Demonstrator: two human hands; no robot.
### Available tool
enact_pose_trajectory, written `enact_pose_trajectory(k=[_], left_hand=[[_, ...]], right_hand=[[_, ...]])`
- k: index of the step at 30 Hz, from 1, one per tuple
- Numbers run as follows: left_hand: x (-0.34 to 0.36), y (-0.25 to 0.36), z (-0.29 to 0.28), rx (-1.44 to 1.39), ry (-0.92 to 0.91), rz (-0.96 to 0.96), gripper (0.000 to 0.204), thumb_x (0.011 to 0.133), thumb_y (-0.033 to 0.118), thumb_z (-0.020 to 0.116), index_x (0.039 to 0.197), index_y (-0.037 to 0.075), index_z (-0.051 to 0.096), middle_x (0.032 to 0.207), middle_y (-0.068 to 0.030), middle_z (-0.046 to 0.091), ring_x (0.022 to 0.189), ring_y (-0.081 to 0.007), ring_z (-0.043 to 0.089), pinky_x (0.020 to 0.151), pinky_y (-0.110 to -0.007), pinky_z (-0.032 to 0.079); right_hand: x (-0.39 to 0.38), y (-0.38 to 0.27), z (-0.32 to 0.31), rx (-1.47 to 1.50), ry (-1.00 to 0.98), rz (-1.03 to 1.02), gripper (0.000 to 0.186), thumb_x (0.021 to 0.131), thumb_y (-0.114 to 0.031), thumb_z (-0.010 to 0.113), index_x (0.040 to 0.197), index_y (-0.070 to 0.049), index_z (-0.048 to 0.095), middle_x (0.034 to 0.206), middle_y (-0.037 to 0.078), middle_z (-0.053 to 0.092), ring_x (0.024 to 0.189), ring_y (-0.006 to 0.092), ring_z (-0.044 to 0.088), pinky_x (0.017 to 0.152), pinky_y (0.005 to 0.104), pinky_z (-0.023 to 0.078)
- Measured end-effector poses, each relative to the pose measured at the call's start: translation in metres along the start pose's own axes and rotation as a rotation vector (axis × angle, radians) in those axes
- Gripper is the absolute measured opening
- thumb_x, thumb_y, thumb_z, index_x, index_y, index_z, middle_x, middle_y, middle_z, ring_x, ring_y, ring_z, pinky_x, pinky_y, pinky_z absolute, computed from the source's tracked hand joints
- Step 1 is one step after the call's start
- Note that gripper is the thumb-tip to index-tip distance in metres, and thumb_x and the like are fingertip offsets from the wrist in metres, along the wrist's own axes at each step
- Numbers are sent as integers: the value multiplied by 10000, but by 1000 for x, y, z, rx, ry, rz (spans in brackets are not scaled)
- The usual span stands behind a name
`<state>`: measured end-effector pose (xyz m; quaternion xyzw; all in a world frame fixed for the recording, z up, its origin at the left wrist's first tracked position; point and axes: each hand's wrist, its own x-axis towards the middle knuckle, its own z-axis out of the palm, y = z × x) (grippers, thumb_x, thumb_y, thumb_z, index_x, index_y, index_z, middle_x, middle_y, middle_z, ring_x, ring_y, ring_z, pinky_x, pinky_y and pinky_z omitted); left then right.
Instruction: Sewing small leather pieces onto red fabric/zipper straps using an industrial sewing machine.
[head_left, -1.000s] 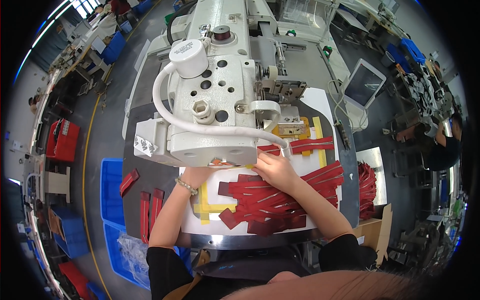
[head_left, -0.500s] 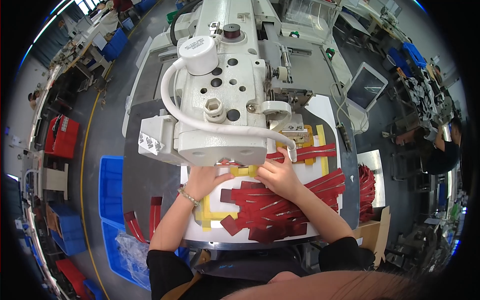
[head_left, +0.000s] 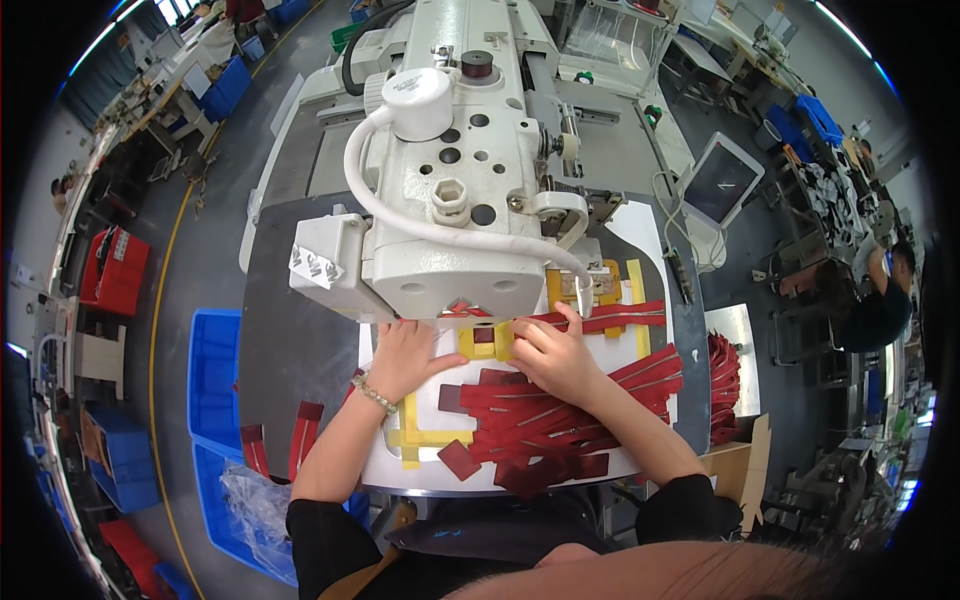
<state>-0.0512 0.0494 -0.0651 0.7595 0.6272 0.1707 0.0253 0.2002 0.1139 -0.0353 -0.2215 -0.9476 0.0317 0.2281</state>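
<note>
My left hand (head_left: 402,360) lies flat on the white work plate (head_left: 430,400) with its fingers stretched out, and its thumb points at a yellow frame (head_left: 470,342). Inside that frame shows a dark red patch (head_left: 484,336). On the frame's right side my right hand (head_left: 552,355) has its fingers curled together, the index finger raised. What the right fingertips pinch, if anything, is hidden. A red zipper strip (head_left: 630,317) runs from the right to behind that hand. Just beyond both hands stands the white sewing machine head (head_left: 450,270).
Many red zipper strips (head_left: 560,415) lie piled below my right forearm, and more hang in a bundle (head_left: 724,385) at the right. Two strips (head_left: 305,430) rest at the left. Blue bins (head_left: 215,375) stand beside the table. A tablet screen (head_left: 722,180) is at the right.
My view has shifted slightly. The left hand's fingers are now visible, stretched flat, beside the machine head. The dark red patch in the yellow frame shows more plainly. My right hand stays by the frame.
</note>
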Motion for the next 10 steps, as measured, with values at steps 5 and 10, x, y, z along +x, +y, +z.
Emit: enact_pose_trajectory(k=[5,10], left_hand=[[0,2,-5,57,-61,-8,753,761,687,536,1041,-11,592,982,-163,580,979,-312,514,876,-444,326],[-3,-1,-2,168,-34,39,742,762,675,549,1068,0,580,1050,-163,555,1045,-314,471,882,-444,328]], right_hand=[[12,22,-8,33,16,132,231,810,-270,661,940,-110,559,976,26,557,956,216,545,978,497,264],[41,48,8,8,136,305,336,848,-268,641,1103,-74,543,1034,93,535,1043,259,515,976,529,264]])
